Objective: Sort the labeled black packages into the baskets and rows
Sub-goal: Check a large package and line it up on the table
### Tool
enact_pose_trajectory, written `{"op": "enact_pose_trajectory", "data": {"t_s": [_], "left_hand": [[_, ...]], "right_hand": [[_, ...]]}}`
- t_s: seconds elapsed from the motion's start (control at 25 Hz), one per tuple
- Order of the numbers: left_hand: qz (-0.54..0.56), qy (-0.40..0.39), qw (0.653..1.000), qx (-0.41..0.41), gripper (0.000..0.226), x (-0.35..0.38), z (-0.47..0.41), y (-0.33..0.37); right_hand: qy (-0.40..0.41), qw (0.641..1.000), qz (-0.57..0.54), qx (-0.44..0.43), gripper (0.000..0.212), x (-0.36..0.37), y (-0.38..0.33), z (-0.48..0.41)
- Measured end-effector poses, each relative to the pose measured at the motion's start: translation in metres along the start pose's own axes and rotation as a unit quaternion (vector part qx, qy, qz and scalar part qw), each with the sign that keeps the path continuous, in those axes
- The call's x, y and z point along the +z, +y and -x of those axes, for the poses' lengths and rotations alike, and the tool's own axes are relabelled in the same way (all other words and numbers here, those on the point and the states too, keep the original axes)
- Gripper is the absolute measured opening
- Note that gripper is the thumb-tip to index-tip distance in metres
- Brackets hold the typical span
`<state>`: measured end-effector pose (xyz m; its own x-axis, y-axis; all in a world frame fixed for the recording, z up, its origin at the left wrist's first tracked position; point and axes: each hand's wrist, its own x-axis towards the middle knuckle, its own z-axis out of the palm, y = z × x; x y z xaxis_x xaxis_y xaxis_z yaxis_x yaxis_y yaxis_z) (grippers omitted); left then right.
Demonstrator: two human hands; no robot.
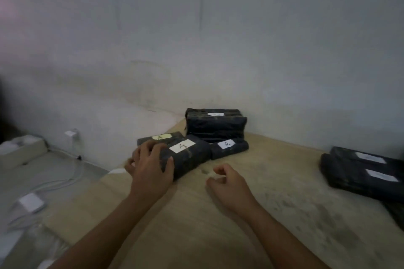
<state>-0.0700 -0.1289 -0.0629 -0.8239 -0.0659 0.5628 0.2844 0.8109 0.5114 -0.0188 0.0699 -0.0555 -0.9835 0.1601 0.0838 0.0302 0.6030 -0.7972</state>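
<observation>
Left hand point(150, 164) is down on the middle A package point(190, 157), fingers draped over its top and thumb hooked round the near end: a grip for sliding or nudging, I'd say, rather than for lifting. That package lies at an angle on the tabletop point(218, 225), wedged between the yellow-label A package point(159, 137) on its far left and the third A package point(229, 148) to its right, touching or nearly touching both. Three A's side by side looks like a row being formed by letter, and the skewed one probably wants squaring up.

Right hand point(227, 181) sits low over the tabletop just beside it, fingers loosely curled and holding nothing, likely waiting to steady or fetch.

Behind the row, a stack point(216, 126) stands against the wall, its label too blurred to read. Well apart on the right lies another group point(360, 172), labels unreadable. No baskets are in view.
</observation>
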Motion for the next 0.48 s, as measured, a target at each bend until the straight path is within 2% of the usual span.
{"op": "enact_pose_trajectory", "data": {"t_s": [0.08, 0.16, 0.28, 0.4, 0.48], "left_hand": [[0.022, -0.029, 0.994, -0.105, 0.054, -0.002, -0.009, -0.02], [0.042, -0.098, 0.979, -0.171, 0.069, 0.003, -0.014, -0.033], [0.044, -0.177, 0.964, -0.194, 0.07, 0.013, -0.012, -0.035], [0.082, -0.16, 0.964, -0.197, 0.063, 0.016, -0.01, -0.029], [0.168, -0.127, 0.959, -0.188, 0.064, 0.013, -0.008, -0.021]], "right_hand": [[-0.014, 0.997, -0.063, 0.039, 0.051, 0.02, -0.015, -0.016], [-0.017, 0.992, -0.112, 0.062, 0.06, 0.034, -0.023, -0.03], [-0.033, 0.983, -0.16, 0.084, 0.067, 0.045, -0.023, -0.047], [-0.058, 0.977, -0.184, 0.088, 0.071, 0.049, -0.022, -0.052], [-0.068, 0.97, -0.221, 0.079, 0.068, 0.049, -0.022, -0.046]]}}
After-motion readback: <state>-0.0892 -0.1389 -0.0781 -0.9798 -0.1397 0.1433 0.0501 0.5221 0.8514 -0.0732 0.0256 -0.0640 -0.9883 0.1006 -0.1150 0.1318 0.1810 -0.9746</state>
